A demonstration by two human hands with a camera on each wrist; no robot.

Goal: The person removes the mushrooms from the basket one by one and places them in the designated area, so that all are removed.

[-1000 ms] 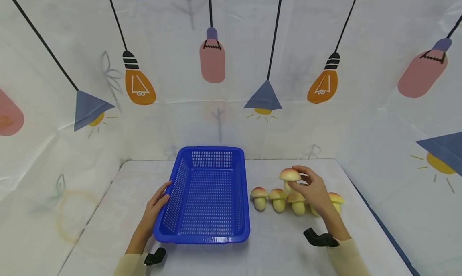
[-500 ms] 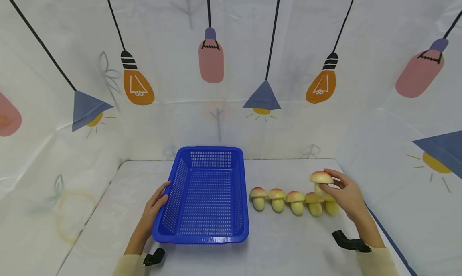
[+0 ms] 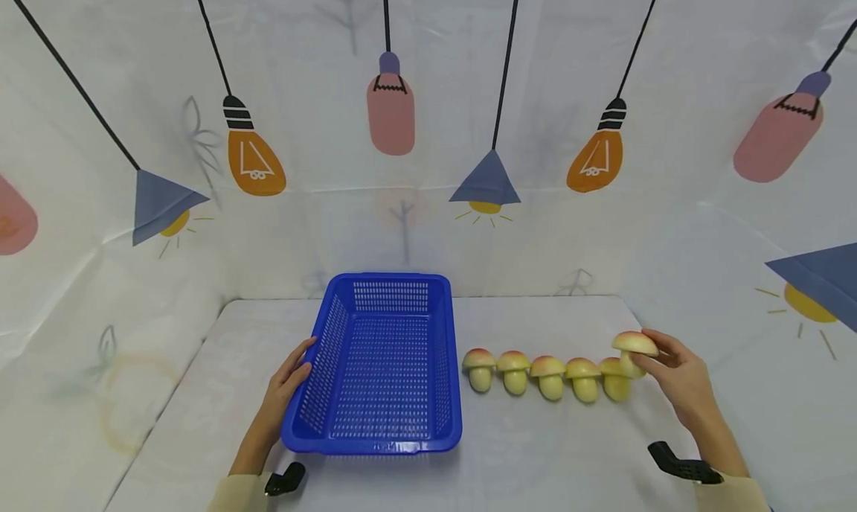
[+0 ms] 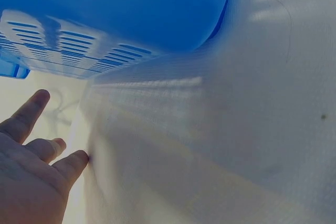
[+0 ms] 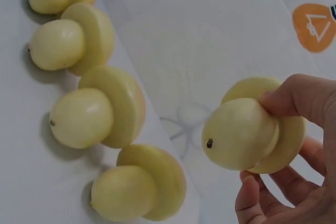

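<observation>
My right hand [image 3: 686,385] grips a toy mushroom [image 3: 634,342] with a pale yellow stem and reddish cap, at the right end of a mushroom row. In the right wrist view, the thumb presses the held mushroom [image 5: 239,135] from above, its stem pointing left, apart from the row. Several similar mushrooms [image 3: 549,378] lie side by side on the white table. My left hand [image 3: 281,385] rests against the left side of a blue plastic basket [image 3: 375,446]. Its visible fingers [image 4: 34,106] are straight beside the basket's slotted wall in the left wrist view; the thumb is hidden there.
The basket stands left of the mushroom row and holds nothing visible. White sheets [image 3: 415,229] printed with lamps and bulbs surround the white table [image 3: 522,460] at the back and sides. Black straps [image 3: 683,464] sit on both wrists.
The right hand has carried its mushroom rightward and lowered it beside the end of the row, uncovering the mushrooms it hid before. The left hand and basket have hardly moved.
</observation>
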